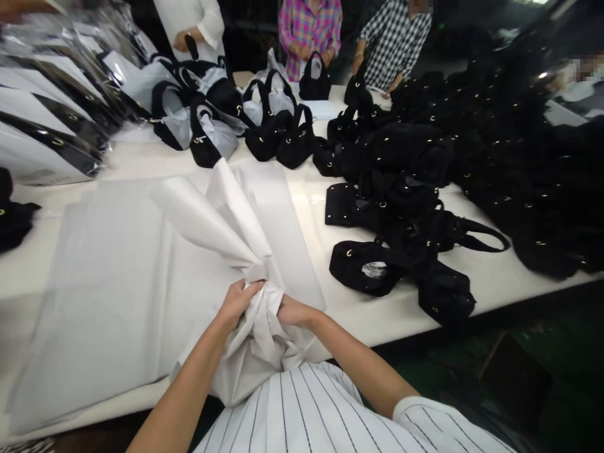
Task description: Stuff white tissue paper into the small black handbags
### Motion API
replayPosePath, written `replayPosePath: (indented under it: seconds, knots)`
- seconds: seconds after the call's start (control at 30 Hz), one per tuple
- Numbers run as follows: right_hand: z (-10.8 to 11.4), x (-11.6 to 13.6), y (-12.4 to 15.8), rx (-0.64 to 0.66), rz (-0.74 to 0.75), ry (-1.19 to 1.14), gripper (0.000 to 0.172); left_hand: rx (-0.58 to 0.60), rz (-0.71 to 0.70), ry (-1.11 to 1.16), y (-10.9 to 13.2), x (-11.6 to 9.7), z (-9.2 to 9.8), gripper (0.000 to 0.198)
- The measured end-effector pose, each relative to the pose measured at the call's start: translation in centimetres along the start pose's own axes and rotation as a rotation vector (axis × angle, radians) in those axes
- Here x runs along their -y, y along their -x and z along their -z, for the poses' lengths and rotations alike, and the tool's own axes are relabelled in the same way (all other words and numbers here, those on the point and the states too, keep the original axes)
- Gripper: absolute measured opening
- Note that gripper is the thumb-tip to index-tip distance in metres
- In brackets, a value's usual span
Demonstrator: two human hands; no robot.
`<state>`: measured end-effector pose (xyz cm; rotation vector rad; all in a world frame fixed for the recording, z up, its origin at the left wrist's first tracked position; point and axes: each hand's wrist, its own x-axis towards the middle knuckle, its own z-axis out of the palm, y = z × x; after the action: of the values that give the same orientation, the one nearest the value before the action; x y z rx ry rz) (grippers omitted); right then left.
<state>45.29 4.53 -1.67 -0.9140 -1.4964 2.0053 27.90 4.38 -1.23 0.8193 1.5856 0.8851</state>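
1. While the bare left hand (237, 303) clenched a crumpled white paper-like sheet (259, 330), the bare right hand (293, 311) reached into its folds just beside, fingers hidden, their closure impossible to tell.
2. Beyond the grip, the sheet's loose ends fanned out; its bulk bunched nearer the body.
3. Left of the grip, flat pale-grey sheets (113, 302) overlay a cream-coloured table (377, 321).
4. Right of the grip, black fabric handbags (410, 151) with gold-coloured fittings lay heaped.
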Motion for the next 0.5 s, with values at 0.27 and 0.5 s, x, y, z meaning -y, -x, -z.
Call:
replayPosePath:
  seconds: [0.27, 0.5]
  knots:
    - [4.0, 7.2, 6.1, -0.268, 0.140, -0.264, 0.079, 0.101, -0.638, -1.019, 3.4, -5.8, -4.4, 0.030]
    - [4.4, 9.4, 10.1, -0.710, 0.311, -0.841, 0.041, 0.226, -0.864, -1.223, 10.8, -8.3, -12.7, 0.046]
